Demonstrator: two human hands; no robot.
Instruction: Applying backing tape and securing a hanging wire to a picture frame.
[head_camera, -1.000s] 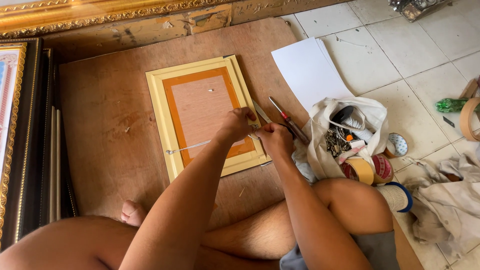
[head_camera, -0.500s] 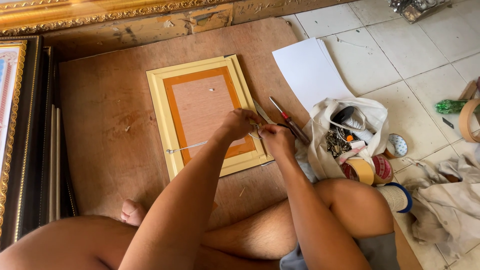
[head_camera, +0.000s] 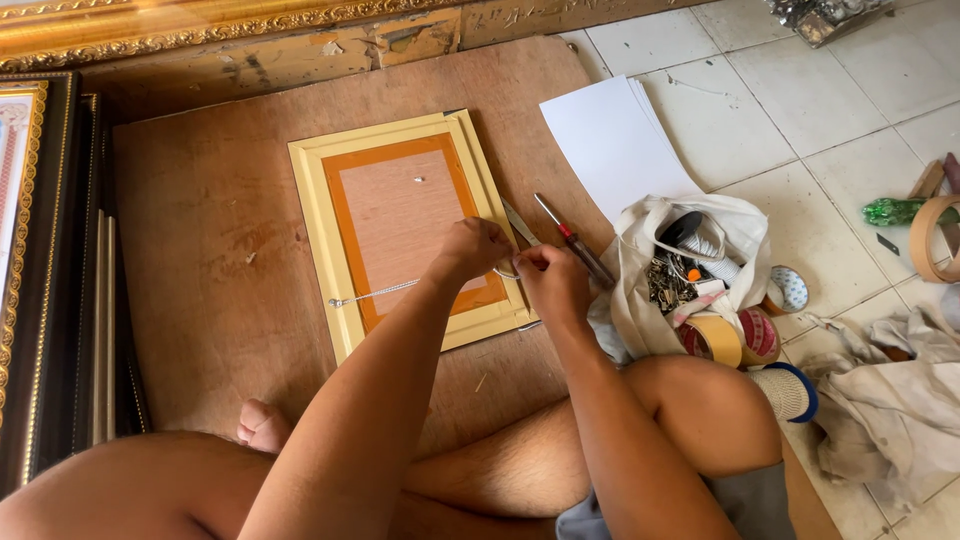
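my left hand (head_camera: 472, 248) and right hand (head_camera: 548, 280) meet at the right rail of the yellow frame (head_camera: 405, 228), fingertips pinched narrow on the end of the white cord (head_camera: 385, 291). whether the right fingers also hold a small fastener i cannot tell; they hide it. the cord runs slack across the backing board to a fixing on the left rail. the frame lies face down on the plywood sheet (head_camera: 200, 220) between my knees. a screwdriver (head_camera: 573, 239) and a blade lie just beside my right knuckles. i judge the cord could slip from so small a pinch, or my wrist could graze the blade.
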